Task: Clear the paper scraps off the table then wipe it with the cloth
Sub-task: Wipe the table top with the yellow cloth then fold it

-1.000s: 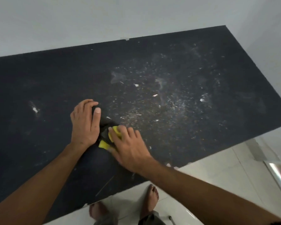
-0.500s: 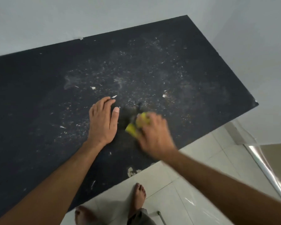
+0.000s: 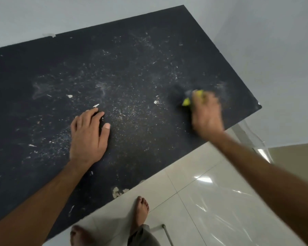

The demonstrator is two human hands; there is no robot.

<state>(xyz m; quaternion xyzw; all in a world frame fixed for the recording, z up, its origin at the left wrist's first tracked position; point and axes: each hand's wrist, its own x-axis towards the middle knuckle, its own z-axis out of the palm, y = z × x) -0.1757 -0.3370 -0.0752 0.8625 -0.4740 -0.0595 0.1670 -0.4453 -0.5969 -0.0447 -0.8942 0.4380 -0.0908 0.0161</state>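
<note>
Clamped in the right hand (image 3: 205, 112), at the right of the frame, is the cloth (image 3: 191, 98), a dark bundle with a yellow-green part showing between the fingers; both are blurred, and the cloth sits on the table (image 3: 149, 41) near its right corner. At centre-left, the left hand (image 3: 87, 137) lies palm down on the dark tabletop, fingers loosely together and holding nothing, thumb stretched out to the right. Small white paper scraps (image 3: 96, 105) are scattered across the middle of the surface: one sliver just above the left fingertips, one further to the upper left, one between the two hands. Fine pale dust and smear marks speckle the tabletop around them. Along the bottom of the frame, two bare feet (image 3: 140, 210) stand on glossy white floor tiles (image 3: 212, 201).
</note>
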